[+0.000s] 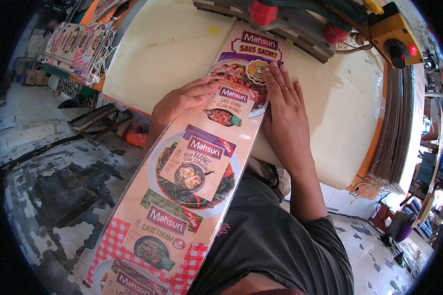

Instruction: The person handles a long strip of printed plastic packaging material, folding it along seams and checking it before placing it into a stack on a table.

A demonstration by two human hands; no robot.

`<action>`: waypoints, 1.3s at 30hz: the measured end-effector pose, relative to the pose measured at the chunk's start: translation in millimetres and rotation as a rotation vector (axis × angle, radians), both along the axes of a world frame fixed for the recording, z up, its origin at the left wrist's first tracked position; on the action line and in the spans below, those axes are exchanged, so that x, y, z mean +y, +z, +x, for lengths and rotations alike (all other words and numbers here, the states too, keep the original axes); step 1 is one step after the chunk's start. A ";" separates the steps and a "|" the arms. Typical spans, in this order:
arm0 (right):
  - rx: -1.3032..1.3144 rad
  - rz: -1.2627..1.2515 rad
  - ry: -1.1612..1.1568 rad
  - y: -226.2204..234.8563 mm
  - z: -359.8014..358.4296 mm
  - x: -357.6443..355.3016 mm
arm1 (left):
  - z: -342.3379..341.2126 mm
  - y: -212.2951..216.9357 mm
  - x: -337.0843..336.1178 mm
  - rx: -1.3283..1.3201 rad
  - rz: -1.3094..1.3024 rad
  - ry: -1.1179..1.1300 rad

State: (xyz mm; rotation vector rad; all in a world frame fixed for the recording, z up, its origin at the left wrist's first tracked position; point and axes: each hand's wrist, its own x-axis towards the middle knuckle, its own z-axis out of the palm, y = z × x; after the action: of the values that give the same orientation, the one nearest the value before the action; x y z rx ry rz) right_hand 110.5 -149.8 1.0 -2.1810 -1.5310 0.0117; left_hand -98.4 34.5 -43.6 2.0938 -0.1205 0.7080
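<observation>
A long, narrow printed display card (147, 196) with pictures of food and sauce sachets stretches from under a dark metal bar machine (300, 29) down past the table edge toward my body. Clear, glossy film seems to cover it. My left hand (184, 101) lies against the card's left edge, fingers stretched and their tips over it; its thumb is hidden. On the opposite edge my right hand (286, 105) rests flat, fingers extended upward on the card's upper part. The card's top end sits just at the bar.
The cream tabletop (152, 54) has a rounded front edge. Stacked printed cards with white strings (79, 46) hang over the left side. At upper right stands a yellow control box (396, 37) with a dial and red light. Dark stacked sheets (396, 118) lean beside the table.
</observation>
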 end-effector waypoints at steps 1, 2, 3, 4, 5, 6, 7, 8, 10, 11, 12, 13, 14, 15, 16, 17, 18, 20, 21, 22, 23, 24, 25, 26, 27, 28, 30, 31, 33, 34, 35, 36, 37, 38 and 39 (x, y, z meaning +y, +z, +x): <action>0.000 0.000 0.001 -0.5 0.3 0.2 | -0.4 -0.3 0.3 0.003 0.005 0.002; -0.005 0.002 0.009 -1.3 0.7 0.2 | -0.2 0.4 0.0 -0.002 -0.001 0.001; -0.010 0.004 0.017 -1.9 1.2 0.0 | 0.7 2.0 -0.9 -0.007 -0.007 -0.001; -0.016 0.007 0.025 -1.9 1.3 -0.1 | 1.0 3.3 -1.4 -0.012 -0.012 -0.002; -0.011 0.006 0.020 -0.7 0.9 -0.1 | 0.5 3.3 -1.3 -0.015 -0.010 -0.005; -0.006 0.007 0.018 0.8 0.1 0.0 | -0.6 3.0 -1.2 -0.016 -0.006 -0.005; 0.000 0.008 0.018 2.1 -0.5 0.3 | -2.1 4.2 -1.7 -0.017 -0.002 -0.003; 0.002 0.011 0.027 2.7 -1.0 0.6 | -4.2 6.7 -3.9 -0.014 0.002 0.015; -0.008 0.002 0.010 -1.0 0.3 -0.1 | 0.1 3.2 -4.2 -0.021 -0.004 0.017; -0.007 0.000 0.000 -2.0 0.3 -0.3 | 2.2 0.1 -2.0 -0.030 0.000 -0.001; -0.007 -0.003 -0.011 -2.9 0.2 -0.6 | 4.8 -3.5 1.2 -0.040 0.004 -0.019; 0.002 -0.002 -0.008 -1.8 0.2 -0.5 | 3.9 -2.2 1.5 -0.041 0.013 -0.025; 0.009 0.003 -0.004 -1.5 0.6 -0.5 | 3.1 -1.0 1.4 -0.033 0.023 -0.023; 0.013 0.007 0.002 -1.1 0.6 -0.4 | 1.5 -0.2 1.2 -0.029 0.033 -0.020; 0.016 0.011 0.005 -1.0 0.7 -0.3 | 0.9 0.2 1.2 -0.027 0.038 -0.020; 0.011 0.011 0.007 -1.1 0.8 -0.6 | 0.9 0.0 1.7 -0.025 0.043 -0.023; 0.003 0.010 0.004 -1.2 1.1 -1.0 | 2.2 -0.8 2.8 -0.027 0.044 -0.029; -0.008 0.007 -0.009 -2.1 2.5 -2.5 | 7.0 -5.5 6.5 -0.036 0.032 -0.056; -0.002 0.015 0.004 -0.5 1.3 -2.0 | 3.4 -4.0 6.4 -0.034 0.029 -0.054; 0.003 0.023 0.015 1.3 0.5 -1.4 | 0.3 -0.7 5.0 -0.032 0.019 -0.047; 0.009 0.028 0.024 3.5 0.0 -0.9 | -2.0 3.0 3.4 -0.030 0.009 -0.041; 0.009 0.027 0.021 2.9 -0.3 -1.4 | -1.4 4.2 0.5 -0.035 -0.015 -0.041; 0.009 0.026 0.018 2.6 -0.5 -1.8 | -1.0 4.8 -1.0 -0.038 -0.037 -0.041; 0.015 0.038 0.024 3.2 -0.7 -1.8 | -1.0 1.4 0.2 -0.064 -0.093 -0.064; 0.020 0.051 0.028 4.8 -0.4 -2.0 | 0.7 -1.9 1.9 -0.089 -0.147 -0.088; 0.026 0.065 0.035 6.1 -0.5 -2.2 | 0.9 -3.2 2.5 -0.114 -0.201 -0.111; 0.055 0.089 0.068 5.8 0.6 -3.1 | 3.0 -1.9 -2.5 -0.173 -0.257 -0.036; 0.065 0.099 0.077 5.1 1.9 -3.5 | 7.0 -1.6 -2.9 -0.206 -0.288 -0.006; 0.099 0.102 0.081 4.6 1.7 -4.7 | 11.7 -5.2 10.9 -0.227 -0.259 -0.069; 0.124 0.107 0.096 7.0 0.9 -4.8 | 9.4 -2.8 16.3 -0.232 -0.238 -0.087; 0.122 0.114 0.113 9.8 1.0 -5.3 | 7.0 -5.3 18.0 -0.242 -0.245 -0.064; 0.120 0.122 0.135 13.8 1.5 -7.2 | 2.9 -7.9 20.2 -0.266 -0.284 -0.079; 0.117 0.130 0.155 16.7 2.2 -9.0 | -1.9 -11.5 23.5 -0.290 -0.324 -0.096; 0.119 0.165 0.196 17.8 1.3 -9.6 | -7.9 -14.7 27.7 -0.313 -0.362 -0.113; 0.120 0.199 0.237 18.3 0.4 -10.1 | -13.0 -17.9 31.5 -0.387 -0.390 -0.110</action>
State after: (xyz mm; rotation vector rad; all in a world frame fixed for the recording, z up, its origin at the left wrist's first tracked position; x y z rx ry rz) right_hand 110.9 -159.9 19.3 -1.8041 -1.6378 0.0632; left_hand -111.4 66.0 -61.5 1.5529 -0.2862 0.9775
